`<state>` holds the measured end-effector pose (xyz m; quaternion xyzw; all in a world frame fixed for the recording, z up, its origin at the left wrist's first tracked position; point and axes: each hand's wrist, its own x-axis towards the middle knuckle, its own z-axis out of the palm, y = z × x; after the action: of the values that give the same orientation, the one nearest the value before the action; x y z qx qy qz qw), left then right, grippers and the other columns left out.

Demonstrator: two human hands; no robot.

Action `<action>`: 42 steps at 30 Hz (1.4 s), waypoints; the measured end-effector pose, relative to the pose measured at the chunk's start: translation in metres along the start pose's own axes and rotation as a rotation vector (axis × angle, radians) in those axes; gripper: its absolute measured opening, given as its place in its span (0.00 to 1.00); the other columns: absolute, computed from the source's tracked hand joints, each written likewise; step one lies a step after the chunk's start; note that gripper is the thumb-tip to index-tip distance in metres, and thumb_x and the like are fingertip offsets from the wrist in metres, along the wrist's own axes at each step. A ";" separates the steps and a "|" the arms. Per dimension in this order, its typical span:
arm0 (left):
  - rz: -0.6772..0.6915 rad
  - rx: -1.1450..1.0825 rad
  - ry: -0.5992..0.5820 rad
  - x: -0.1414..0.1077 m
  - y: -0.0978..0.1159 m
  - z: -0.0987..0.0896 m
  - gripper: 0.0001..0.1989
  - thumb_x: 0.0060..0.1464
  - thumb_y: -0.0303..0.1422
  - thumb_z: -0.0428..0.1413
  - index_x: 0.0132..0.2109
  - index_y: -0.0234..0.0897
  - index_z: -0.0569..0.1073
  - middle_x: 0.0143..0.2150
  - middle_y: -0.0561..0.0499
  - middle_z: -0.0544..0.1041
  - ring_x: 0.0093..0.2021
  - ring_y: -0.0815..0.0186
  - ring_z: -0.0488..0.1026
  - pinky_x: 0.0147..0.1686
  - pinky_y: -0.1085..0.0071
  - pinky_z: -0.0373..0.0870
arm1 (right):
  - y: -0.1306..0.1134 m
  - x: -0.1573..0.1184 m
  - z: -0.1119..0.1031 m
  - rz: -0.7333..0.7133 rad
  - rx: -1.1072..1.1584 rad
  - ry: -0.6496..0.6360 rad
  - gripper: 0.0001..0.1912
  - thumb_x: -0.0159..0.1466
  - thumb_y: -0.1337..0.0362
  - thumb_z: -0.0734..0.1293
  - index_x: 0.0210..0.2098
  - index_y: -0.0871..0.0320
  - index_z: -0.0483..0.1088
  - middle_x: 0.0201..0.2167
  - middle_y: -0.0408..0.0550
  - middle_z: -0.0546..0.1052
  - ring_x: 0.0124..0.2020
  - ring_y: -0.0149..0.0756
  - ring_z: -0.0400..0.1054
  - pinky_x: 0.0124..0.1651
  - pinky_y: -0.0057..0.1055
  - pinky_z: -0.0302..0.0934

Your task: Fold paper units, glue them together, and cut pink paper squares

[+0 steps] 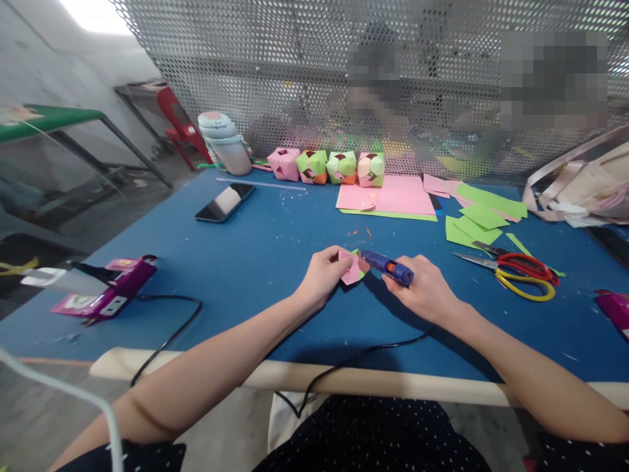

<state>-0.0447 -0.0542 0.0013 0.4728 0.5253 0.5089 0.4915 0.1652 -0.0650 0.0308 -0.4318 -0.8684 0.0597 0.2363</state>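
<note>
My left hand [325, 270] pinches a small folded paper piece [350, 270], pink with some green at its edge, above the middle of the blue table. A blue hot glue gun [390, 267] is in my right hand [423, 288], its nozzle touching or very close to the paper's right side. From the gun a black cord [363, 351] runs down over the table's front edge. Behind my hands stand several pink and green paper balls [314, 167] in a row. Pink paper sheets [388, 195] lie flat beside them, over a green sheet.
Right of my hands lie green paper scraps [476, 226] and red and yellow scissors [525, 272]. To the left are a phone [226, 202], a glue stick [260, 184], a bottle [226, 144] and a purple power strip [113, 285]. A perforated metal screen [295, 72] rises behind the table.
</note>
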 end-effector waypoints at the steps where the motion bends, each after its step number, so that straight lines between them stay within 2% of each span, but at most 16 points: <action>1: 0.007 0.011 0.002 0.000 0.000 0.000 0.05 0.45 0.31 0.58 0.30 0.33 0.74 0.26 0.52 0.75 0.25 0.70 0.68 0.27 0.75 0.61 | 0.000 0.000 0.000 -0.007 -0.002 0.000 0.10 0.66 0.59 0.60 0.30 0.56 0.64 0.26 0.45 0.74 0.28 0.34 0.65 0.38 0.35 0.54; 6: 0.041 0.086 0.017 0.000 0.001 0.000 0.04 0.45 0.30 0.57 0.29 0.33 0.74 0.24 0.53 0.73 0.25 0.71 0.66 0.26 0.75 0.60 | -0.002 -0.001 0.000 0.008 -0.059 -0.018 0.11 0.65 0.58 0.60 0.30 0.56 0.64 0.25 0.45 0.74 0.27 0.34 0.64 0.37 0.35 0.53; 18: 0.075 0.115 0.018 0.001 0.001 -0.002 0.05 0.47 0.31 0.56 0.31 0.33 0.75 0.25 0.53 0.73 0.25 0.70 0.66 0.26 0.75 0.60 | -0.005 -0.001 -0.005 0.045 -0.133 -0.018 0.12 0.65 0.57 0.61 0.28 0.56 0.63 0.23 0.45 0.74 0.25 0.35 0.63 0.33 0.34 0.50; 24: 0.095 0.127 0.018 0.000 0.003 -0.001 0.05 0.47 0.31 0.57 0.31 0.33 0.75 0.25 0.54 0.73 0.25 0.70 0.66 0.27 0.75 0.60 | -0.005 -0.002 -0.004 -0.008 -0.091 -0.006 0.12 0.65 0.57 0.61 0.28 0.56 0.63 0.24 0.44 0.73 0.25 0.34 0.63 0.35 0.35 0.52; 30: 0.069 0.069 0.012 0.000 0.003 -0.001 0.05 0.47 0.30 0.56 0.32 0.34 0.75 0.27 0.53 0.75 0.26 0.70 0.68 0.27 0.75 0.62 | -0.004 -0.002 -0.005 0.015 -0.093 0.001 0.11 0.65 0.57 0.61 0.28 0.56 0.63 0.24 0.44 0.73 0.26 0.34 0.64 0.36 0.35 0.53; 36: 0.104 0.145 -0.008 0.000 0.002 -0.001 0.05 0.47 0.31 0.56 0.31 0.33 0.75 0.26 0.53 0.74 0.27 0.69 0.67 0.28 0.75 0.61 | -0.005 -0.003 -0.005 -0.019 -0.083 -0.012 0.11 0.65 0.58 0.61 0.28 0.56 0.63 0.24 0.44 0.73 0.26 0.34 0.64 0.37 0.35 0.54; 42: 0.090 0.113 0.016 0.000 0.003 -0.003 0.06 0.46 0.32 0.57 0.32 0.34 0.76 0.26 0.53 0.74 0.26 0.69 0.67 0.28 0.75 0.61 | -0.004 -0.002 -0.005 -0.003 -0.106 0.001 0.11 0.64 0.57 0.61 0.28 0.56 0.63 0.23 0.44 0.73 0.26 0.35 0.64 0.37 0.36 0.54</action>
<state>-0.0476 -0.0540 0.0041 0.5189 0.5353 0.5039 0.4362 0.1661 -0.0697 0.0359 -0.4424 -0.8709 0.0132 0.2137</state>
